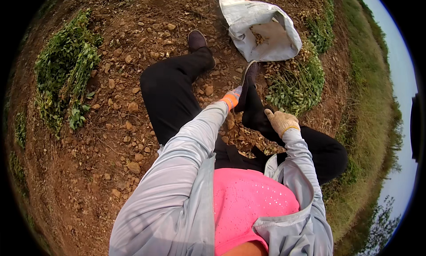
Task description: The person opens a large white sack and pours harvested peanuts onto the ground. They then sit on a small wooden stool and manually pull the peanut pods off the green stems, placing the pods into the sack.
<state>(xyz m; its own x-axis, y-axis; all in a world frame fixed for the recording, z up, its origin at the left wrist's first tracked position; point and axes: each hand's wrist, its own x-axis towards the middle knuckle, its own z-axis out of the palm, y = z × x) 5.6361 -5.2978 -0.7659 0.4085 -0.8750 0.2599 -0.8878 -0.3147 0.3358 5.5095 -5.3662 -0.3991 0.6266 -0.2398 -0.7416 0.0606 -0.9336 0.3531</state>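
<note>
My left hand [233, 97], in a grey glove with an orange cuff, is closed against the side of a dark shoe [250, 74] on my right foot. Part of its fingers is hidden by the shoe. My right hand [282, 122], in a beige knitted glove, is curled on the black trouser leg [257, 116] near that ankle, its thumb showing and its other fingers mostly out of sight. Just beyond the foot a white woven sack [266, 12] lies with its mouth towards me, some peanuts inside. Uprooted peanut plants [299, 87] with pods lie beside it.
A heap of green plants [69, 70] lies at the far left on stony brown soil [115, 136]. More plants [321, 30] rest behind the sack at the right. A grassy strip [368, 101] borders the field on the right. My other shoe [197, 40] is planted ahead.
</note>
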